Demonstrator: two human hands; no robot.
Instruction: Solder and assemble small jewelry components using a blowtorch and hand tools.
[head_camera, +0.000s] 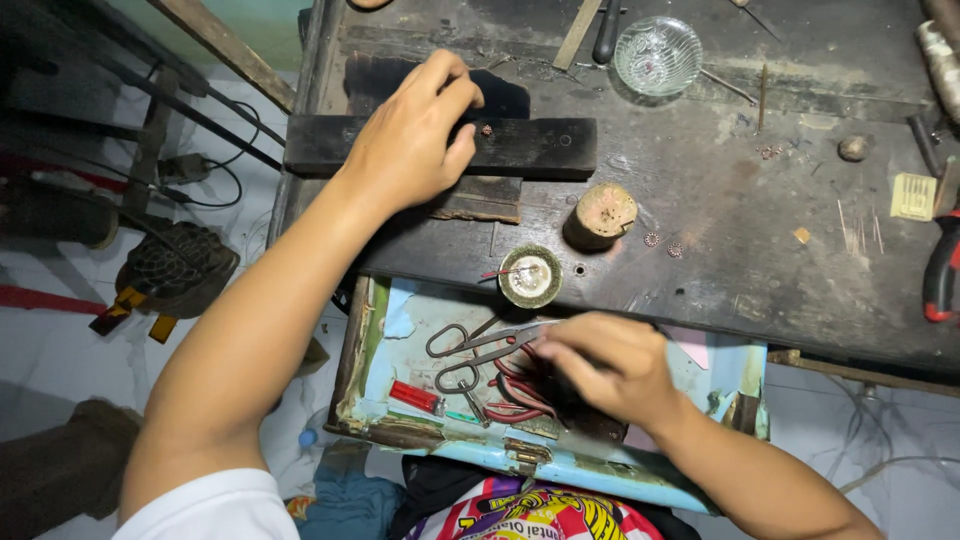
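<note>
We see the fingers (462, 92) of our left hand (410, 140) curled down and narrowed over a tiny reddish bead-like piece (487, 130) that sits on the long dark wooden block (530, 147) near the far left corner of the table (760, 270); the fingertips rest just beside the piece, though we cannot tell whether they pinch it. Our right hand (605, 365) hangs over the open light-blue drawer (400, 330) below the table's near edge, its fingers (555, 352) closed on the blades of a pair of grey metal scissors (470, 345), whose loop handles point toward the drawer's left side. Beside the scissors lie a small red cylinder (414, 397) and some red wire loops (515, 395). At the near edge, just above the drawer, stands a small round tin dish (530, 275), and next to it a short wooden stump (602, 213). Toward the far edge rests a clear glass bowl (657, 55), and red-handled pliers (940, 270) lie at the right edge.
</note>
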